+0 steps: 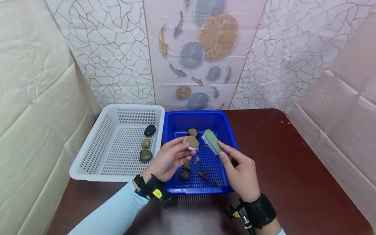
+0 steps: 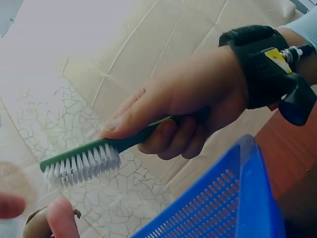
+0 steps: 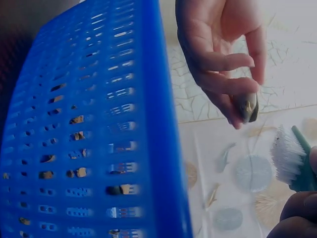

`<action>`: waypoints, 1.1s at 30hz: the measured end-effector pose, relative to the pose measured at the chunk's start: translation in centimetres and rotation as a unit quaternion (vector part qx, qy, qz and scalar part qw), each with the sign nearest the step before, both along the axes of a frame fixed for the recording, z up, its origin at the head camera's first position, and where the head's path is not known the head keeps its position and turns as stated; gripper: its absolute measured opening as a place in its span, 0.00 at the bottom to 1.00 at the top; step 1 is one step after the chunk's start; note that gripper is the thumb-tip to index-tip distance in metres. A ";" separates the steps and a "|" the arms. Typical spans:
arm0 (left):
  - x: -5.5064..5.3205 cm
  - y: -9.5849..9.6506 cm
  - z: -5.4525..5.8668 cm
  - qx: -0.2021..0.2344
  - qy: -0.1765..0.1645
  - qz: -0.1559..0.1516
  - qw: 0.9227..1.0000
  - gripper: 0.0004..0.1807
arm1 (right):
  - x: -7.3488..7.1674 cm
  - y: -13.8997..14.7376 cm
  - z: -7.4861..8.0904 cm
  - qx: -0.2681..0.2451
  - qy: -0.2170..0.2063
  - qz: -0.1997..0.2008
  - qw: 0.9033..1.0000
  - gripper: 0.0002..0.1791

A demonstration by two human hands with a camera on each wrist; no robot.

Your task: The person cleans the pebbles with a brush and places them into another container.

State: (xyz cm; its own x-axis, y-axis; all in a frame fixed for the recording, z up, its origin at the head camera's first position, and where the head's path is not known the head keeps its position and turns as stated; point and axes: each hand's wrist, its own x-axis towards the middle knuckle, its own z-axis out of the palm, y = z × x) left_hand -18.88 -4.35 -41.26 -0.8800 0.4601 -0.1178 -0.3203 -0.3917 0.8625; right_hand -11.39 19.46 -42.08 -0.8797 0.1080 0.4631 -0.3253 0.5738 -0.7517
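My left hand (image 1: 166,161) pinches a roundish stone (image 1: 192,142) over the blue basket (image 1: 200,191). The stone's upper face has a brown, mud-like coating, and a pale edge shows beneath it. To its right, my right hand (image 1: 244,173) grips a green scrubbing brush (image 1: 212,140) by the handle, its white bristles (image 2: 81,164) facing the stone across a small gap. In the right wrist view the left fingertips (image 3: 242,87) hold the stone by its edge. Inside the blue basket lie another brown-coated stone (image 1: 192,132) and several brown crumbs (image 1: 203,175).
On the left, touching the blue basket, stands a white basket (image 1: 92,177) with two dark stones (image 1: 150,130) and a yellowish stone (image 1: 145,143) along its right side. Dark red tabletop (image 1: 286,169) stretches to the right. Patterned cloth walls (image 1: 104,47) enclose the table.
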 end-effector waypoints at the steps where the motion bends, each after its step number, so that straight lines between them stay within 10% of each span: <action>1: 0.0 -0.1 -0.1 0.006 0.003 -0.001 1.000 0.26 | 0.0 -0.1 -0.1 -0.001 0.000 0.000 1.000 0.20; 18: 0.0 0.2 -1.7 0.125 -0.037 0.065 0.989 0.14 | -0.1 -0.8 -0.4 0.069 0.014 -0.008 0.997 0.20; 24: 0.1 -0.2 -1.9 0.094 -0.033 0.064 0.993 0.22 | -0.1 -1.7 0.1 0.048 0.071 0.036 0.996 0.21; 33: 0.1 -0.9 -2.1 -0.020 0.059 0.074 0.995 0.30 | -0.2 -0.9 -0.1 0.075 0.055 -0.007 0.996 0.20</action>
State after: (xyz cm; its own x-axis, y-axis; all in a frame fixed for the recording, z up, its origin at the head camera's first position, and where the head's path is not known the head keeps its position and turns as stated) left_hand -18.82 -5.25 -43.33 -0.9467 0.3213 -0.0245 -0.1566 -0.3923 0.9064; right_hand -11.56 18.58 -42.15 -0.8211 0.0429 0.5692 -0.3922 0.6822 -0.6171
